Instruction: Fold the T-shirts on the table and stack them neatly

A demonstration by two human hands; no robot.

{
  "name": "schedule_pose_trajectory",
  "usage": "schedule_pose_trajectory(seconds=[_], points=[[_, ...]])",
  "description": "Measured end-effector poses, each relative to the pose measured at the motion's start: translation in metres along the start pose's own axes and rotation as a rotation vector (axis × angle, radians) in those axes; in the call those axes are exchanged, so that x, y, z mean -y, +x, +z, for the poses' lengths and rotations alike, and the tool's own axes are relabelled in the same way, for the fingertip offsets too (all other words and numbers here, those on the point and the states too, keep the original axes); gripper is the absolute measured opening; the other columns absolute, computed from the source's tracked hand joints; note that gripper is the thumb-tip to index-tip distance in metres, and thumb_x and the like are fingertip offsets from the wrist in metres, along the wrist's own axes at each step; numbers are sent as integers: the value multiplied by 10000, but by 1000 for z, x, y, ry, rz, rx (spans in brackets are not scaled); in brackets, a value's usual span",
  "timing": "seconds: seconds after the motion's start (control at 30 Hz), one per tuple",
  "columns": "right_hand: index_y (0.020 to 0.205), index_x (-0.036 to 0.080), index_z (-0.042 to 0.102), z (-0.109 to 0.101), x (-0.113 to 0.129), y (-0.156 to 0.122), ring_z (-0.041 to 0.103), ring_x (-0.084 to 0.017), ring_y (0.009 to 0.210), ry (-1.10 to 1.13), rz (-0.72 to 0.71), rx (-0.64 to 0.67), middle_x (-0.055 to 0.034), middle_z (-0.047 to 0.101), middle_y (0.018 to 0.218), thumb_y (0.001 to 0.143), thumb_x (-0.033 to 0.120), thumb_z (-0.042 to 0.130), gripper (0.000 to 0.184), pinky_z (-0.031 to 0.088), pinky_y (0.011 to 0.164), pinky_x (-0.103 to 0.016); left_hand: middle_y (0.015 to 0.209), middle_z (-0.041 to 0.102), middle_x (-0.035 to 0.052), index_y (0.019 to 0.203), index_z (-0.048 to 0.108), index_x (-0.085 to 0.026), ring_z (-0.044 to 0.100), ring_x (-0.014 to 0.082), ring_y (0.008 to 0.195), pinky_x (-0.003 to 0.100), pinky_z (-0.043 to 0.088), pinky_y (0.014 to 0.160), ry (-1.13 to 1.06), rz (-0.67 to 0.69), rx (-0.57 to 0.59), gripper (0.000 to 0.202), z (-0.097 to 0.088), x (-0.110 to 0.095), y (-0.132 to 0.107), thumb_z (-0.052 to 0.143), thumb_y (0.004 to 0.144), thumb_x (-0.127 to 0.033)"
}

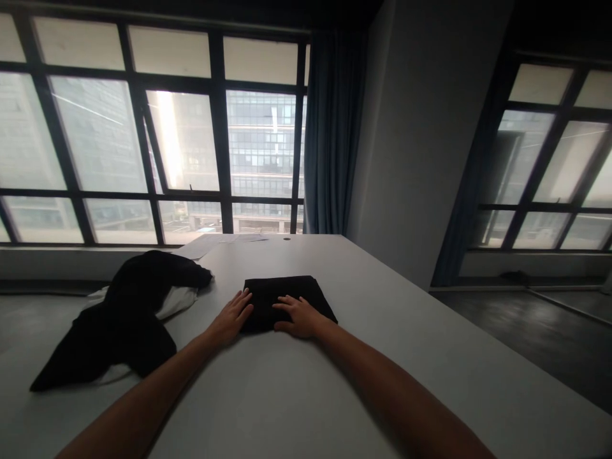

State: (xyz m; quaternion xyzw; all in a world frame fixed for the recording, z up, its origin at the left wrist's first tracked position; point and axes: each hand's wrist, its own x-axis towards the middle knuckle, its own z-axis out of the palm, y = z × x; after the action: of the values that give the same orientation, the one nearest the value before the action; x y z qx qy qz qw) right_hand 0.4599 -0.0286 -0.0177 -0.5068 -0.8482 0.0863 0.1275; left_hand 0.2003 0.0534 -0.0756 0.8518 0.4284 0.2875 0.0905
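A folded black cloth (266, 301), flat and straight-edged, lies on the smooth table (382, 299). The left hand (233, 313) touches the cloth's left edge, the right hand (300, 317) its top, fingers outstretched, gripping nothing. Crumpled clothing (119, 319) lies left of the cloth, the table's edge well right.

This looks like an office: white table (277, 401), blue curtain (329, 140), gridded windows (98, 137) (a many-windowed building (261, 162) outside).
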Motion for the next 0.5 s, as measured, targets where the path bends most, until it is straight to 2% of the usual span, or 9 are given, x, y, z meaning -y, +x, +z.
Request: schedule_pose_trajectory(seconds=[0.1, 0.2, 0.27, 0.37, 0.43, 0.5], points=[[1431, 297, 494, -3, -6, 3, 302, -327, 1444, -10, 7, 4, -95, 360, 1568, 901, 563, 549, 596, 178, 1160, -607, 1558, 369, 129, 1450, 477, -148, 237, 300, 1477, 520, 230, 1201, -7, -22, -25, 661, -9, 5, -5, 248, 980, -553], [1430, 280, 498, -6, -4, 1, 286, -339, 1450, -38, 1, 22, -103, 347, 1573, 924, 529, 531, 565, 186, 1153, -616, 1556, 372, 140, 1466, 447, -123, 267, 286, 1469, 486, 225, 1206, 1, -48, 25, 691, -13, 2, -8, 227, 975, -557], [1460, 268, 459, -7, -1, -2, 249, -343, 1463, -66, -42, -7, -106, 328, 1582, 894, 566, 561, 647, 155, 1165, -604, 1566, 355, 132, 1482, 419, -130, 279, 268, 1466, 466, 227, 1204, 25, -73, 85, 686, -14, -4, -9, 231, 972, -550], [1491, 286, 408, -15, -3, -9, 233, -339, 1467, -72, -84, -30, -82, 322, 1588, 768, 690, 640, 860, 116, 1188, -561, 1588, 311, 106, 1502, 384, -203, 257, 272, 1474, 520, 223, 1184, 93, -139, 199, 625, -18, -14, -10, 272, 970, -511], [1440, 276, 488, -23, -14, -13, 340, -324, 1421, -55, 64, -50, -79, 389, 1554, 797, 724, 567, 788, 206, 1177, -504, 1584, 310, 122, 1510, 367, -220, 237, 297, 1478, 575, 206, 1166, 151, -219, 252, 604, -25, -22, -10, 294, 968, -478], [1371, 210, 568, -32, -33, -13, 464, -310, 1335, -58, 348, -145, -123, 485, 1479, 903, 666, 436, 666, 335, 1112, -449, 1560, 356, 144, 1508, 368, -203, 252, 312, 1472, 606, 185, 1157, 178, -277, 276, 599, -32, -31, -10, 289, 966, -444]])
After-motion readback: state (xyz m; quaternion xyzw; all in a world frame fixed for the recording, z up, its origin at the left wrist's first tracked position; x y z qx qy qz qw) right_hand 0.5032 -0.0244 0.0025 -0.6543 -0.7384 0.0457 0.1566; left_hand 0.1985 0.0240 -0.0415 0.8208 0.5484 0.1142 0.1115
